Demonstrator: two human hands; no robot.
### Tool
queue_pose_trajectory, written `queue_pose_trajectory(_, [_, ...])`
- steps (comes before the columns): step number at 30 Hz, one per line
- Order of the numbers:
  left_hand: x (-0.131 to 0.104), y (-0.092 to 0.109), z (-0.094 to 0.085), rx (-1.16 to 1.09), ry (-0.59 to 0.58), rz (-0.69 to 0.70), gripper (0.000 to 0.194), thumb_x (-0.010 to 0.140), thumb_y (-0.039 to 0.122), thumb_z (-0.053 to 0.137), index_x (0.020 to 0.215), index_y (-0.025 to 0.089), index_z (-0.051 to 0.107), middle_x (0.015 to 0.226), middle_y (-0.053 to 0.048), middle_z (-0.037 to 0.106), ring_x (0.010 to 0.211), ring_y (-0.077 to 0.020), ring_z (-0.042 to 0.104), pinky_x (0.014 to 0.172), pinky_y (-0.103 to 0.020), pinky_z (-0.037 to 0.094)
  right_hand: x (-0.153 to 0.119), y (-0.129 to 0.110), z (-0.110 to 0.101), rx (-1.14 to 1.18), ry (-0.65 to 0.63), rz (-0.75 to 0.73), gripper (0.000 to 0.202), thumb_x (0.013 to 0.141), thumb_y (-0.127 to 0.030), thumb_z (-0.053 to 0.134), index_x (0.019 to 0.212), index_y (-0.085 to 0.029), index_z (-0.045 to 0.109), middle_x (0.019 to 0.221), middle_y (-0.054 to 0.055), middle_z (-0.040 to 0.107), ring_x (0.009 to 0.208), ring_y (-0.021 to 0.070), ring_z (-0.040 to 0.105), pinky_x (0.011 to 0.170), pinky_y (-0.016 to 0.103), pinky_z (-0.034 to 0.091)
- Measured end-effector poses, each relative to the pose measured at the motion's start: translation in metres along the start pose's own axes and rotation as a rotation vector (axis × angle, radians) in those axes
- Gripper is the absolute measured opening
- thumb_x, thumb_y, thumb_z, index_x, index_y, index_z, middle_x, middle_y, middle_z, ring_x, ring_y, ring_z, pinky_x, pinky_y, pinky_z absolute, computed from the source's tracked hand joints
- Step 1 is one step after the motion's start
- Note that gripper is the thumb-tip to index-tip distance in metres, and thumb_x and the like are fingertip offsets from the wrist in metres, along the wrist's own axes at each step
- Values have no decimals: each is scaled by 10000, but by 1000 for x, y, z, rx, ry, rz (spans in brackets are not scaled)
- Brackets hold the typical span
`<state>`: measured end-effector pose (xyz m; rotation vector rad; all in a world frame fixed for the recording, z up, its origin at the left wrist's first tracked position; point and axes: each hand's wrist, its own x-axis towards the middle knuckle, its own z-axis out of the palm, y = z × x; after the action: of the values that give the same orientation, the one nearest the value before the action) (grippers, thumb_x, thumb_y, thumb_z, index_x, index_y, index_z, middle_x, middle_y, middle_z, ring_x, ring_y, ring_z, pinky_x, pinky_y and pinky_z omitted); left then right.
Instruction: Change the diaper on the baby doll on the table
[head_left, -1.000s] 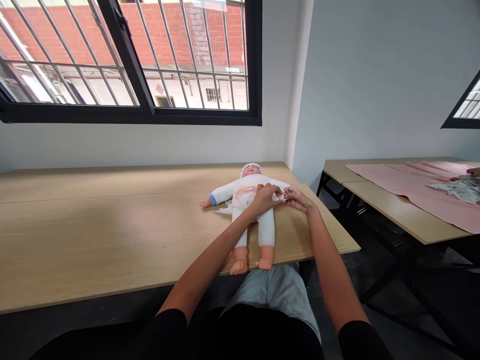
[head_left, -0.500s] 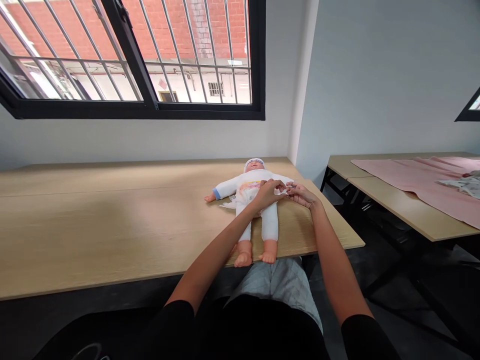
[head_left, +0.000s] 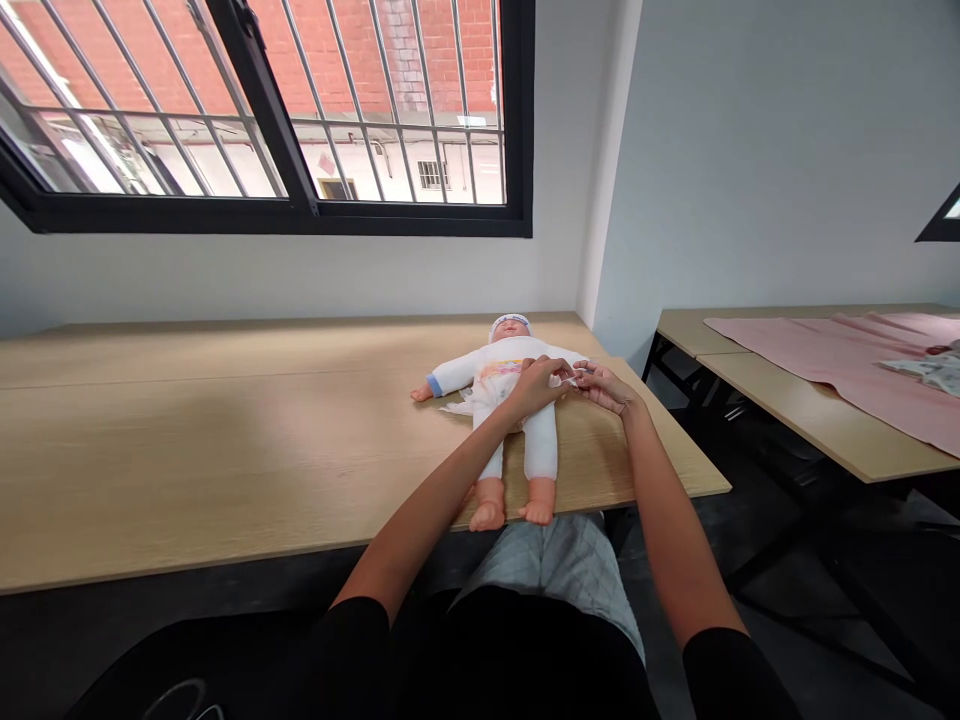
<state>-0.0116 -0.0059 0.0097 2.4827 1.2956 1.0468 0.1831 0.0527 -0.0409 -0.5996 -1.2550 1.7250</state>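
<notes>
Doll: laid face-up on the table, long axis 12–6 o'clock, head at 12. Left hand is pinched on the white suit at the doll's side; right hand, at 3 o'clock, is pinched on the same cloth. Both are equally near.

Doll lies on its back on the worktop near the right end, head twd the wall, feet at the front edge. Left hand rests on doll's torso, right hand just right of it, fingertips meeting at doll's side w/ a bit of garment pinched betw. them. 2nd table stands well apart to the right, w/ a cloth spread on it; window behind & above the worktop.
</notes>
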Motion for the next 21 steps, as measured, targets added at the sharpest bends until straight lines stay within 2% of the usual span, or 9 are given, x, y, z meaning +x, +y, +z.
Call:
queue_pose_trajectory(6, [1,1,0,1,14,-22,199,806,134,570,927,216,706,853,-1,717,897,-201,639,942,-348,425,-1,-2,2,5,18,16,464,552,-121,864,960,-200,656,816,-33,698,709,84,632,706,189,496])
queue_pose_trajectory(11, [3,-4,3,-57,87,-38,193,797,101,573,903,200,699,847,-3,712,850,-185,648,917,-335,447,-5,-5,5,-2,15,9,439,572,-143,876,956,-206,674,825,-22,694,755,97,638,738,206,501])
queue_pose_trajectory(15, [4,-10,8,-87,149,-21,187,798,78,566,887,197,677,807,13,704,804,-170,645,880,-318,458,-3,-3,9,-54,9,19,460,545,-139,900,960,-206,712,809,-34,675,719,81,607,694,192,481])
queue_pose_trajectory(21, [3,-8,8,-50,146,-13,143,828,91,576,871,206,648,838,4,704,856,-181,644,883,-324,453,5,6,10,-119,16,34,338,563,-292,927,827,-180,747,793,-6,678,696,88,583,677,211,478])
